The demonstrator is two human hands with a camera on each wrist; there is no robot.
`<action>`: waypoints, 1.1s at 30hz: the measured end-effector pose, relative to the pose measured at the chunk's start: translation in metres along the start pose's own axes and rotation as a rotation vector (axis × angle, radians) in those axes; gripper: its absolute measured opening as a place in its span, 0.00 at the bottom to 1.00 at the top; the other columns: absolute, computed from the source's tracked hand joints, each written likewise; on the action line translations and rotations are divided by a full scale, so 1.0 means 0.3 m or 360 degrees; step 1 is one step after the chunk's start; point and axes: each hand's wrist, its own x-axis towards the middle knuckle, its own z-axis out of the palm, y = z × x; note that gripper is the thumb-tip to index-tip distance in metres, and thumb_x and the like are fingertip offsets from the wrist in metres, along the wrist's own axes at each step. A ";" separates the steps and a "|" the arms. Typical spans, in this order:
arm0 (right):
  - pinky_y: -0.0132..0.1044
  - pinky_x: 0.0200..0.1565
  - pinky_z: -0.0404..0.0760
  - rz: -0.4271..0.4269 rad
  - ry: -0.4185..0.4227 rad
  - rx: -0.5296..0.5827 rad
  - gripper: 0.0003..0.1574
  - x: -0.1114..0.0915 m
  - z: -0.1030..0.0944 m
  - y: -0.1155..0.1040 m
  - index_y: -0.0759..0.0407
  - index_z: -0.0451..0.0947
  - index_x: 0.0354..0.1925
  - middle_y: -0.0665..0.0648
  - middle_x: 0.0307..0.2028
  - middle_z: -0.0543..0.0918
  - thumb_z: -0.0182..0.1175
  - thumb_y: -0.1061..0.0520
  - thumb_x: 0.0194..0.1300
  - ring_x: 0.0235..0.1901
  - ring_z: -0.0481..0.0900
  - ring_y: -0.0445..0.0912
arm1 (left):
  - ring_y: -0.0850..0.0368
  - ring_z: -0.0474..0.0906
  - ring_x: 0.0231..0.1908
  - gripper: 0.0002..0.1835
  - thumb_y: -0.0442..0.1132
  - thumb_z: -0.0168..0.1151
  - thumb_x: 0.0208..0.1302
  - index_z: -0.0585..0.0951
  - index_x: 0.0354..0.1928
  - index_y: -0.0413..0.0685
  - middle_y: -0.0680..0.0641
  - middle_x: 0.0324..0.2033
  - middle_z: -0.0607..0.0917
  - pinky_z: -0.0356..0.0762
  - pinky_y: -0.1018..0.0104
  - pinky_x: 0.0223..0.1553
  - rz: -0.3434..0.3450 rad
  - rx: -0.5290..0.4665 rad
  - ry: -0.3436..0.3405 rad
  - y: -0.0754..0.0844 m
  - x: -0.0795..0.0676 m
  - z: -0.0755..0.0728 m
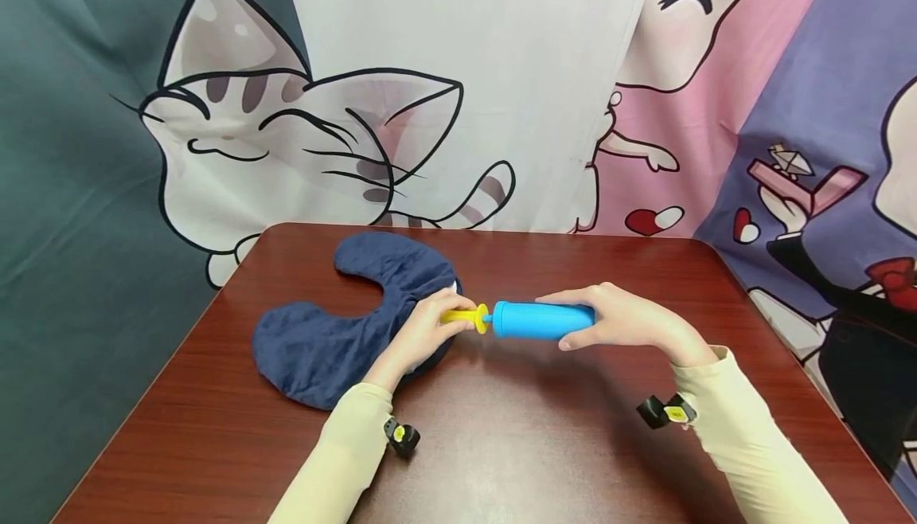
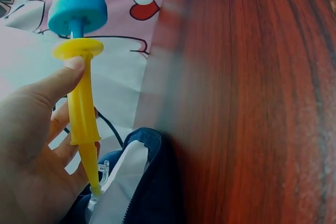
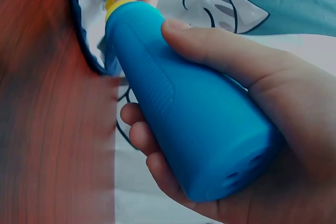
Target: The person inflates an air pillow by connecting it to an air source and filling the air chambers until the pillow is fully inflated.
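A hand air pump lies level between both hands, its blue barrel [image 1: 542, 321] on the right and its yellow nozzle [image 2: 83, 103] on the left. My right hand [image 1: 630, 317] grips the barrel near its far end, fingers curled round it. My left hand [image 1: 424, 325] pinches the yellow nozzle, thumb just below its round flange. In the left wrist view the nozzle's tip meets a clear valve [image 2: 95, 195] at the unzipped opening of a navy U-shaped neck pillow [image 1: 315, 341]. White lining [image 2: 123, 174] shows inside that opening. A short blue rod joins nozzle and barrel.
The brown wooden table [image 1: 501, 444] carries the pillow on its left half. Behind it hangs a cloth backdrop [image 1: 473, 110] with cartoon cats. A dark object [image 1: 870, 373] stands beyond the table's right edge. Each sleeve bears a small wrist camera [image 1: 403, 437].
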 end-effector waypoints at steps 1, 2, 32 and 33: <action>0.39 0.44 0.78 0.0009 0.0005 -0.0004 0.42 -0.009 -0.005 0.006 0.44 0.73 0.66 0.50 0.55 0.81 0.72 0.40 0.55 0.46 0.77 0.46 | 0.57 0.74 0.41 0.13 0.45 0.65 0.65 0.84 0.50 0.53 0.51 0.43 0.81 0.75 0.64 0.47 0.0002 -0.0002 0.0003 -0.001 0.000 0.000; 0.39 0.43 0.77 0.0009 0.0012 -0.0013 0.42 -0.019 -0.010 0.012 0.44 0.73 0.66 0.50 0.55 0.82 0.72 0.39 0.55 0.46 0.77 0.46 | 0.58 0.74 0.41 0.13 0.45 0.65 0.64 0.84 0.50 0.53 0.51 0.42 0.81 0.75 0.64 0.46 0.0006 0.0001 0.0007 -0.003 -0.001 0.000; 0.31 0.36 0.71 0.0170 0.0248 -0.0193 0.39 -0.316 -0.168 0.052 0.29 0.75 0.62 0.38 0.47 0.83 0.74 0.36 0.50 0.40 0.75 0.34 | 0.58 0.76 0.41 0.13 0.44 0.66 0.64 0.85 0.49 0.52 0.50 0.43 0.83 0.77 0.64 0.48 0.0018 -0.0024 0.0029 -0.016 0.003 -0.001; 0.31 0.36 0.70 0.0186 0.0249 -0.0206 0.39 -0.321 -0.172 0.053 0.28 0.75 0.62 0.38 0.47 0.82 0.74 0.36 0.50 0.40 0.74 0.34 | 0.58 0.76 0.41 0.13 0.44 0.66 0.64 0.85 0.49 0.52 0.50 0.43 0.83 0.77 0.64 0.48 0.0019 -0.0029 0.0026 -0.016 0.004 -0.001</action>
